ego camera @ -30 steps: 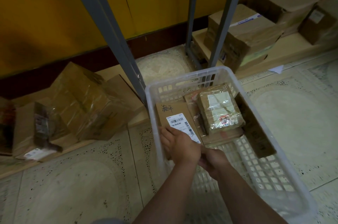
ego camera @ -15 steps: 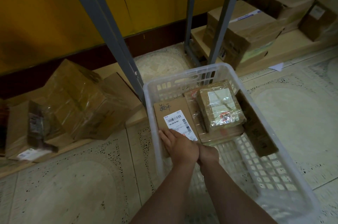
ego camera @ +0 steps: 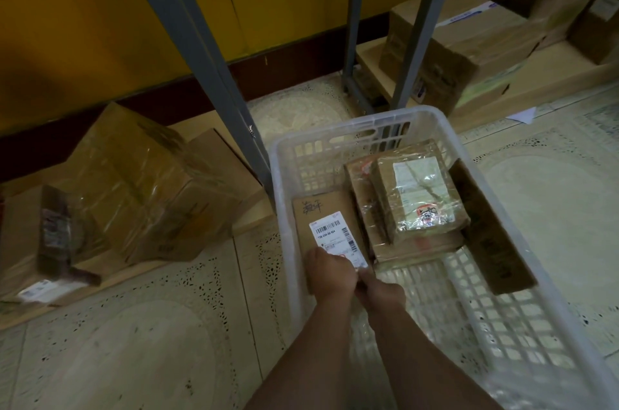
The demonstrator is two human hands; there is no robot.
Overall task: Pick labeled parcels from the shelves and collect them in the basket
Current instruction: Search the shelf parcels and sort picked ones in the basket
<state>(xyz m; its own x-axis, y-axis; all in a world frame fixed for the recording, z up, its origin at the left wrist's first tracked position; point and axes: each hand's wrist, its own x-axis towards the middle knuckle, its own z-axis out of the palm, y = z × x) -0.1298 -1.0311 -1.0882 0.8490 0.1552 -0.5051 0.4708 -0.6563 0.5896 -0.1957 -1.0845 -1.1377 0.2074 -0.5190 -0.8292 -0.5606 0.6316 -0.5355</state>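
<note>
A white plastic basket (ego camera: pixel 355 126) stands on the tiled floor. Inside, at its left side, lies a flat brown parcel with a white barcode label (ego camera: pixel 330 230). My left hand (ego camera: pixel 330 274) grips the parcel's near end, fingers curled over the label. My right hand (ego camera: pixel 382 292) holds the same near end just beside it. A taped parcel with a white label (ego camera: pixel 420 197) rests on another brown box (ego camera: pixel 417 247) in the basket's middle. A dark cardboard piece (ego camera: pixel 489 232) leans against the right wall.
Grey shelf posts (ego camera: pixel 201 51) rise just behind the basket. Taped cardboard boxes (ego camera: pixel 147 182) lie on the low shelf board at left. More boxes (ego camera: pixel 469 41) sit on the board at back right. A yellow wall runs behind.
Both hands have stayed on the labelled parcel's near end, and the parcel has settled lower against the basket's left side. The view has shifted slightly closer.
</note>
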